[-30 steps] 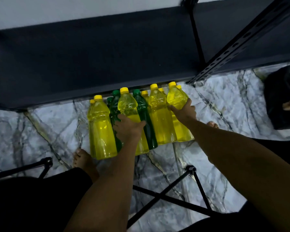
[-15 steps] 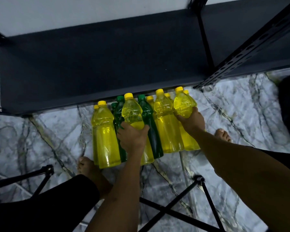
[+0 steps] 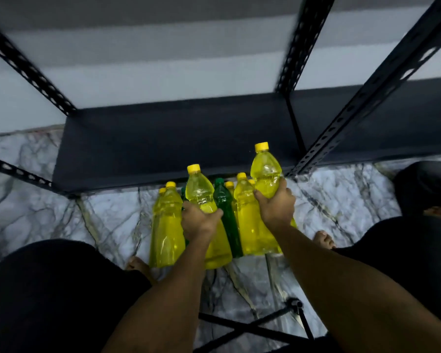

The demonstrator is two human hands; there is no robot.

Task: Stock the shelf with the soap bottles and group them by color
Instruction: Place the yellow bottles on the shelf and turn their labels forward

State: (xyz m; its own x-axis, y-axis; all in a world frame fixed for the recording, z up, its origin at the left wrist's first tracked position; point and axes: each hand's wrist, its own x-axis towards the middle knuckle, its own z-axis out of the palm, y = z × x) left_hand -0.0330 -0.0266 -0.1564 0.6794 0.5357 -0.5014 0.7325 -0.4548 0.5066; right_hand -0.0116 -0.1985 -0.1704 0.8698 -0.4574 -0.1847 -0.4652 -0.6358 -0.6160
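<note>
Soap bottles, two yellow: my left hand (image 3: 201, 220) and right hand (image 3: 275, 207) each grip one, now lifted from the floor cluster toward the dark shelf (image 3: 163, 138).

yellow bottles (image 3: 167, 225), green bottle (image 3: 225, 207), veined marble floor (image 3: 49, 200)

Both bare forearms reach up from the lower frame toward centre. The left hand (image 3: 200, 220) grips a yellow plastic soap bottle (image 3: 200, 189); the right hand (image 3: 275, 206) grips another yellow bottle (image 3: 266, 171), raised higher.
</note>
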